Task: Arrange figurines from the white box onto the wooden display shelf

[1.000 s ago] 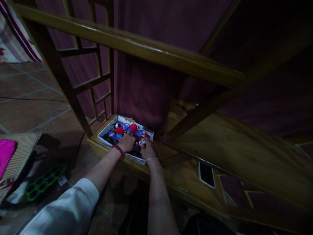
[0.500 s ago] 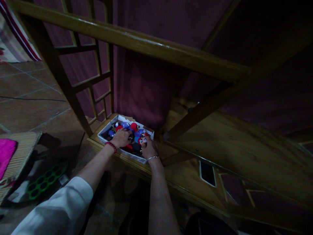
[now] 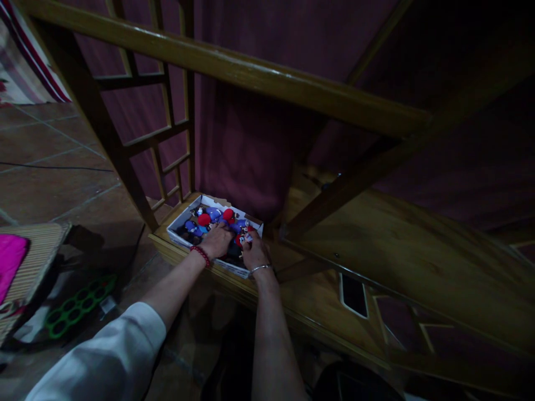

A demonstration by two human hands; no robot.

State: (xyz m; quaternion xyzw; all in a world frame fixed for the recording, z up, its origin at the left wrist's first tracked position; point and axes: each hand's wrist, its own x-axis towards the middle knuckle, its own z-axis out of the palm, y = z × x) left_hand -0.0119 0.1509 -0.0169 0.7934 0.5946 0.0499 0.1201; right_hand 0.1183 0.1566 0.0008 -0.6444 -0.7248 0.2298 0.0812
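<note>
A shallow white cardboard box [image 3: 179, 240] holds several small toy figurines in blue, red and black. Among them are a red-capped figurine [image 3: 228, 215] at the back and a blue figurine [image 3: 214, 214] beside it. My left hand [image 3: 218, 240], with a red bead bracelet, reaches into the middle of the box. Its fingers are bent down and close together, and whatever they grip is hidden. At the box's right end my right hand [image 3: 256, 253], wearing a silver bracelet, is closed on a red and white figurine [image 3: 242, 239].
The box stands on a wooden ledge [image 3: 309, 289] inside a lattice frame [image 3: 156, 133]. A phone [image 3: 354, 296] lies to the right. A wooden rail [image 3: 234, 67] crosses above my hands. On the floor at left is a green tray with round holes [image 3: 79, 306], near a pink cloth [image 3: 11, 259].
My left hand has shifted right and slightly toward me inside the box, uncovering a red-topped figurine at the left. Its fingers are closer together. My right hand stays almost in place.
</note>
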